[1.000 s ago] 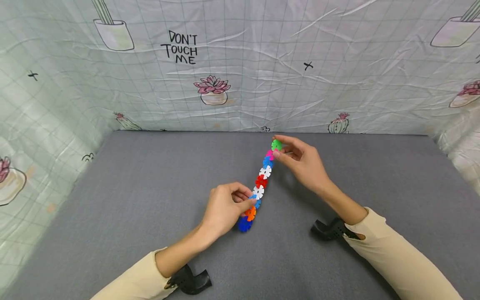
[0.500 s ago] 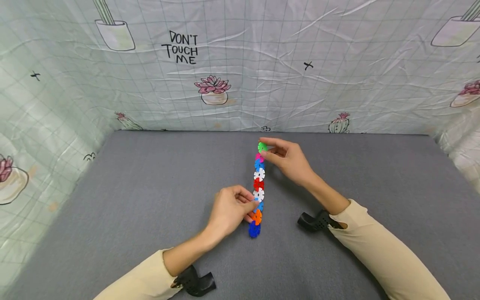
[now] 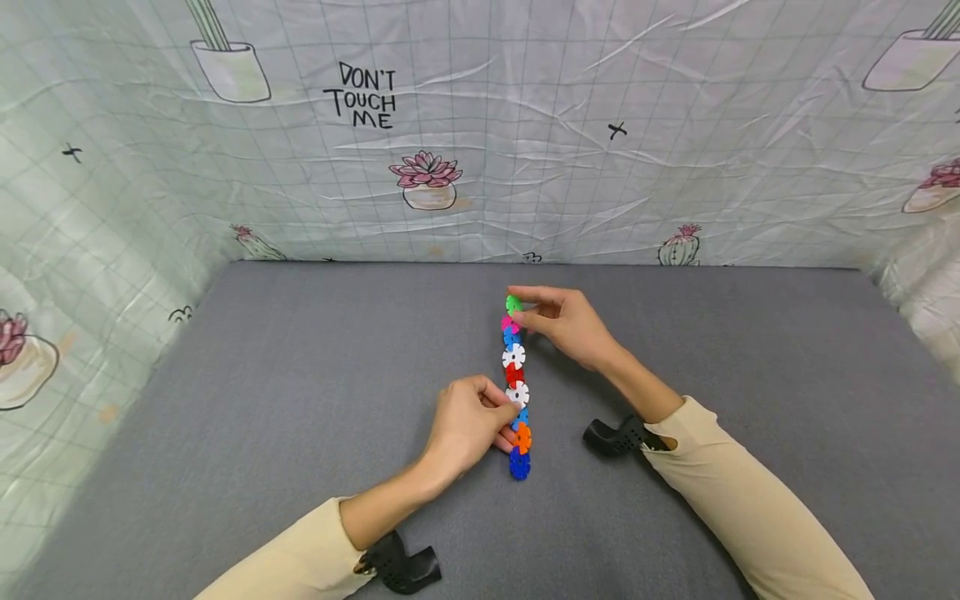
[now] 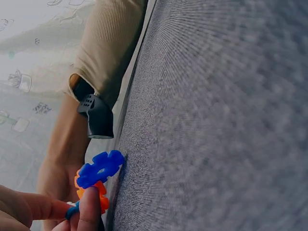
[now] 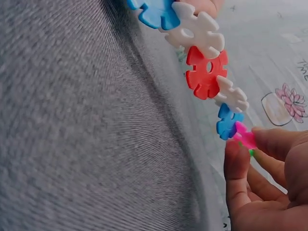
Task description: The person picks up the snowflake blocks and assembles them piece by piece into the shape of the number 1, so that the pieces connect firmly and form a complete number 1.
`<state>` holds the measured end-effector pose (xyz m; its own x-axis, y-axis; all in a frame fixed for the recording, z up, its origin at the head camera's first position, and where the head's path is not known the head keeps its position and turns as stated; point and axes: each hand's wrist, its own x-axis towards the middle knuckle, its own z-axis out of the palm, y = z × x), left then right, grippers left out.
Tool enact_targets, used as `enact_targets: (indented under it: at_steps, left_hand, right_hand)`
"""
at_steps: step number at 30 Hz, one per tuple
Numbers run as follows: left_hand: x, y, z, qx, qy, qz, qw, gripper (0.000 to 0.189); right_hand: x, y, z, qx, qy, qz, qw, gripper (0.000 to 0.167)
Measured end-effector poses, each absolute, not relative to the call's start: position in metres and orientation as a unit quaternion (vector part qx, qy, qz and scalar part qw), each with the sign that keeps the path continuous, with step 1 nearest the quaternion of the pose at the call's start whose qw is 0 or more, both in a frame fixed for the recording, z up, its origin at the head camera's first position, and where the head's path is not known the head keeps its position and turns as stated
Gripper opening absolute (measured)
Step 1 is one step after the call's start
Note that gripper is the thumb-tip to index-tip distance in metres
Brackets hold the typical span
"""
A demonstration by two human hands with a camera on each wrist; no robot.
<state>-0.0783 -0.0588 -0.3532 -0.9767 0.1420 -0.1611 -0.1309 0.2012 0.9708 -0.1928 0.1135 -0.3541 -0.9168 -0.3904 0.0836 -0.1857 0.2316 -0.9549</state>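
Observation:
A chain of interlocking plastic snowflake discs (image 3: 514, 377) runs nearly straight away from the person, green at the far end and dark blue at the near end. My left hand (image 3: 467, 423) pinches a light blue disc near the close end; in the left wrist view the dark blue disc (image 4: 101, 169) and an orange disc (image 4: 103, 199) stick out past its fingers. At the far end my right hand (image 3: 570, 323) pinches the chain by its green and pink discs. The right wrist view shows the red disc (image 5: 207, 72) slotted between two white ones.
A grey cloth-covered table (image 3: 315, 350) lies under both hands. Behind it hangs a wrinkled printed curtain (image 3: 525, 125), continuing along the sides. Each wrist wears a black camera mount (image 3: 405, 567) below a beige sleeve (image 3: 750, 500).
The right hand has moved left and slightly nearer, while the left hand has shifted a little right. The chain has swung from a slant to almost straight ahead, still held by both hands.

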Motion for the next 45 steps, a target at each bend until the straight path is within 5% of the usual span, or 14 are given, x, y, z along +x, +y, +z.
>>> enact_targets:
  at_steps: [32, 45]
  left_hand:
    - [-0.082, -0.054, -0.356, 0.031, 0.816, 0.572, 0.076, 0.013]
    - [-0.084, -0.057, -0.359, 0.028, 0.798, 0.595, 0.095, 0.011]
  right_hand:
    - [-0.193, 0.114, -0.369, -0.151, 0.807, -0.564, 0.095, 0.037]
    - [-0.173, 0.106, -0.338, -0.165, 0.823, -0.537, 0.091, 0.036]
